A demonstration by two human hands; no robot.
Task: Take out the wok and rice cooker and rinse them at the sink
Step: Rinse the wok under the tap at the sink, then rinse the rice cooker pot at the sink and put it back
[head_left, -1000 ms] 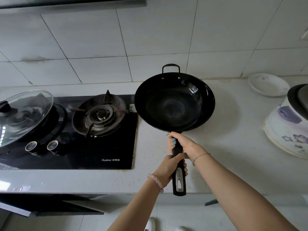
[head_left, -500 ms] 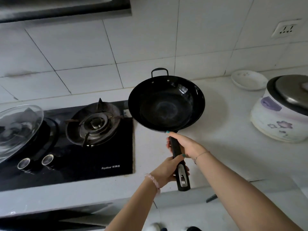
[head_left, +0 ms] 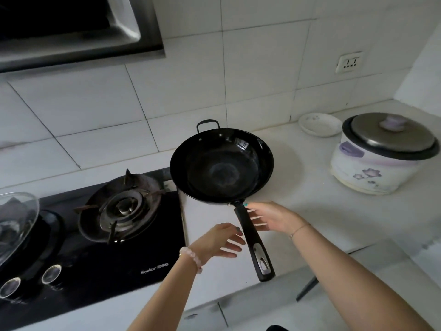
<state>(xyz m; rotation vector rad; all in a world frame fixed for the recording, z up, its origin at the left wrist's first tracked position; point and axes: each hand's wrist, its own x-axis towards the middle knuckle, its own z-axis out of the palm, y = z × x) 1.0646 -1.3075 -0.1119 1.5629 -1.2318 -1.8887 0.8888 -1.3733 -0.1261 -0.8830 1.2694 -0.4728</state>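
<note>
Wok (head_left: 222,168) sits on the desk (head_left: 305,211), its handle (head_left: 250,237) pointing back between the two hands. Left hand (head_left: 222,240) and right hand (head_left: 272,217) are spread, holding nothing. Rice cooker (head_left: 381,158) stands far right, nearer the right hand.

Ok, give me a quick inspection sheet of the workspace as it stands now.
Surface: white counter, with gas stove set in at left.
Job's things: wok rests on the counter right of the stove, empty; rice cooker at far right, lid on.
Clutter: white plate by the wall; glass lid at far left on the stove.
Grippers: left hand and right hand open, either side of the wok's handle, not gripping.
Cables: nothing seen.
Surroundings: tiled wall, wall socket, range hood; sink not in view.
</note>
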